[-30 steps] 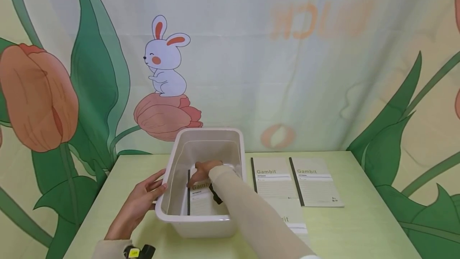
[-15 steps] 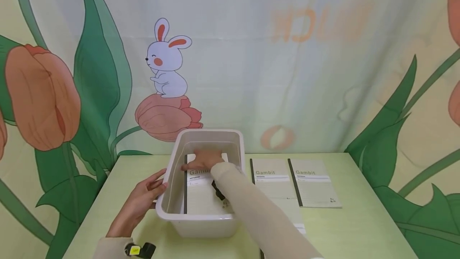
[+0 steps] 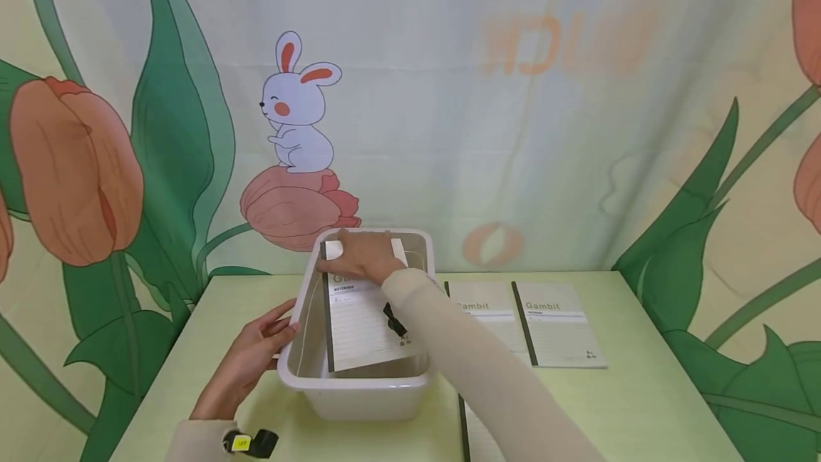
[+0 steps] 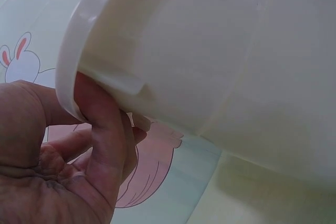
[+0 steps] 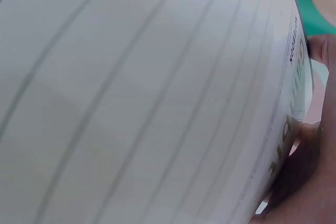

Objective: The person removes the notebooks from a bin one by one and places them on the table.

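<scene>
A white notebook (image 3: 365, 334) with a dark spine and the word Gambit on its cover is held by my right hand (image 3: 362, 255) near its top edge. It is raised in the grey-white plastic bin (image 3: 365, 401), its upper end near the far rim. In the right wrist view the ruled notebook cover (image 5: 157, 98) fills most of the picture, with fingers (image 5: 320, 48) at its edge. My left hand (image 3: 250, 355) grips the bin's left rim, thumb on top; in the left wrist view the fingers (image 4: 105, 124) curl under the rim (image 4: 79, 40).
Right of the bin, similar notebooks lie on the pale green table (image 3: 641, 405): one at the far right (image 3: 564, 326), one beside it (image 3: 487, 312), and another in front (image 3: 477, 433), partly hidden by my right sleeve. A printed curtain (image 3: 449, 127) hangs behind the table.
My right hand has moved up and away inside the bin, lifting the notebook from the bottom toward the far rim. My left hand stays on the rim.
</scene>
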Tool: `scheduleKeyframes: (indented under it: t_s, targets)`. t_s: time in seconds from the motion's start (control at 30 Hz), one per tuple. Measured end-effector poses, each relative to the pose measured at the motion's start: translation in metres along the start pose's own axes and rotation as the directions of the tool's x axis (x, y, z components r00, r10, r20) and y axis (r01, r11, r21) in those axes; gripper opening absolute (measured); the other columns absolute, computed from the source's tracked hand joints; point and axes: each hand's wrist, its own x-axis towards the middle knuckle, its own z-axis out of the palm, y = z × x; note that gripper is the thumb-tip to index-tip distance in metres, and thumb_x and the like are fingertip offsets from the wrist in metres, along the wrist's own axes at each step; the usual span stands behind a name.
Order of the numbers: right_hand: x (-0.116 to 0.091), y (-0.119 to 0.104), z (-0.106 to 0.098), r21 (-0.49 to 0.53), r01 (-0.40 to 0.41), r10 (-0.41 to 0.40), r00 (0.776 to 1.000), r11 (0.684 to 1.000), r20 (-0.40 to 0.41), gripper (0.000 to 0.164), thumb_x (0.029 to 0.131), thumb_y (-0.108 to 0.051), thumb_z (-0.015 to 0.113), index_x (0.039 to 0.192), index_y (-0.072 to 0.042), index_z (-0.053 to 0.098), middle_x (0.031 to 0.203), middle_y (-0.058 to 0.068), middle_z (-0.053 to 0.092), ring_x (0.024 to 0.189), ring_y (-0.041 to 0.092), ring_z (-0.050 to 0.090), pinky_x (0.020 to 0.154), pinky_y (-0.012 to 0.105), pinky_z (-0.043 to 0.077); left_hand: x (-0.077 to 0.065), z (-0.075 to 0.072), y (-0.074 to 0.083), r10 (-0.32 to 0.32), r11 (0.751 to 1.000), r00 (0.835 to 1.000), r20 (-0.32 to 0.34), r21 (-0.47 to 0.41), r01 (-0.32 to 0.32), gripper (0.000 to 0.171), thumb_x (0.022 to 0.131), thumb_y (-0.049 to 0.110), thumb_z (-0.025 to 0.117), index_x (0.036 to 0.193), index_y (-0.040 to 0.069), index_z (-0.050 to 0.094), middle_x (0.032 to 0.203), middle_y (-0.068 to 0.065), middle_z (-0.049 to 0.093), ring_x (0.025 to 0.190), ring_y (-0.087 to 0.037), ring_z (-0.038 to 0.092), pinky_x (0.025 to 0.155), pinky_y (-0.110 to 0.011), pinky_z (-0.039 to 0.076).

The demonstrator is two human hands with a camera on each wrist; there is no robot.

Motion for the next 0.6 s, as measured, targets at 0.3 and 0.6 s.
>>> scheduleKeyframes:
  t_s: [0.3, 0.6]
  targets:
    - [-0.006, -0.011, -0.041, -0.052, 0.062, -0.066, 0.994, 0.997, -0.087, 0.065, 0.081, -0.075, 0.048, 0.125, -0.028, 0.053, 0.094, -0.003, 0.068, 0.092, 0.02, 0.061, 0.093, 0.049, 0.038, -0.001, 0.0, 0.001, 0.001, 1.0, 1.0, 0.008, 0.004, -0.001, 0.062, 0.102, 0.027, 0.052, 0.157, 0.019, 0.024, 0.155, -0.024, 0.036, 0.126, -0.041, 0.056, 0.088, -0.048, 0.057]
    - [-0.021, -0.016, -0.086, -0.124, 0.124, -0.146, 0.972, 0.984, -0.186, 0.067, 0.081, -0.074, 0.048, 0.127, -0.026, 0.054, 0.099, -0.003, 0.068, 0.093, 0.019, 0.061, 0.084, 0.044, 0.04, 0.001, 0.001, -0.001, 0.006, 1.0, 1.0, 0.004, -0.004, -0.006, 0.062, 0.102, 0.027, 0.053, 0.157, 0.019, 0.025, 0.155, -0.023, 0.037, 0.127, -0.041, 0.055, 0.088, -0.047, 0.058]
